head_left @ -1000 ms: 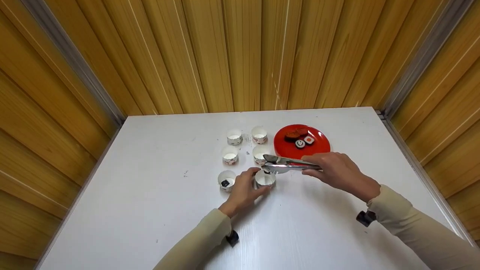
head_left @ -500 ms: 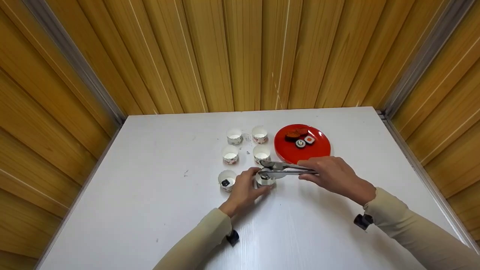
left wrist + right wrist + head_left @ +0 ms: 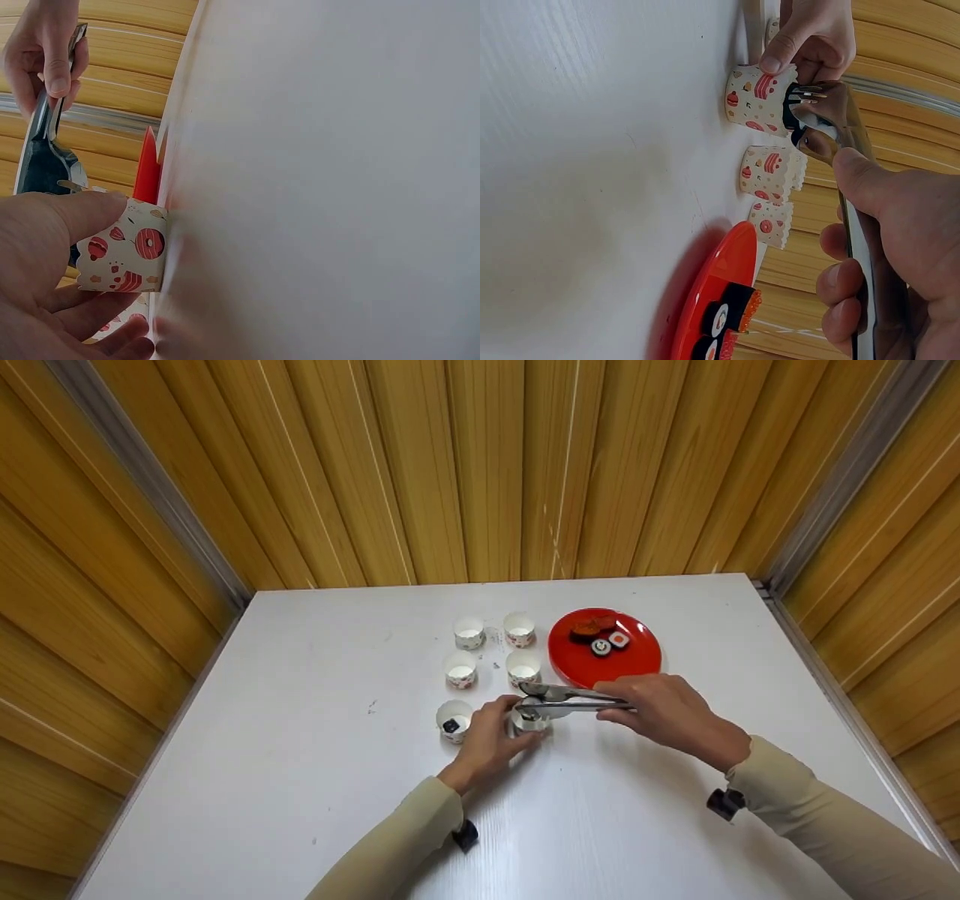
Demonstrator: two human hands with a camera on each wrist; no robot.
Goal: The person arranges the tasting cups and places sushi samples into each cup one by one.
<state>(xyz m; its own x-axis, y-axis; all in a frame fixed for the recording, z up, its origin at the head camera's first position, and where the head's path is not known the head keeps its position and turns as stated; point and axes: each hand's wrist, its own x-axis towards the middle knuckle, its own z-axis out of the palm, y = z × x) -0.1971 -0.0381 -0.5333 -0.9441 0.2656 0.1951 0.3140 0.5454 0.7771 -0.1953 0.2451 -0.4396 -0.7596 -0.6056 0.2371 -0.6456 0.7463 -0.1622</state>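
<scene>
Two hands are shown at work over a white counter (image 3: 300,735). A patterned paper cup (image 3: 754,101), stood upright at the front of the right-hand row, is held by the left hand (image 3: 487,746), its thumb set against the near side and its fingers curled round the far side. A pair of metal tongs (image 3: 851,116) is gripped in the right hand (image 3: 675,712), the fingers closed firmly round the handles. The tong tips are positioned at the mouth of the held cup, where a black piece (image 3: 790,112) is seen against them; whether it is pinched by the tips or rested in the cup cannot be told.

Five more paper cups are arranged nearby, two rows of three being formed in all. A small dark piece (image 3: 451,726) is contained in the front left cup (image 3: 444,712), just beside the left hand. The middle right cup (image 3: 523,669) is partly overlapped by the tongs in the head view.

Beyond the right hand, a red plate (image 3: 634,660) is set to the right of the cups. Sushi-like pieces are grouped on it: an orange-topped one (image 3: 585,631), a round one with a white face (image 3: 601,647) and a squarish one with an orange centre (image 3: 618,640). The counter is backed by a wall (image 3: 480,472) of wood-patterned panels. Both forearms are covered by pale sleeves (image 3: 787,787).
</scene>
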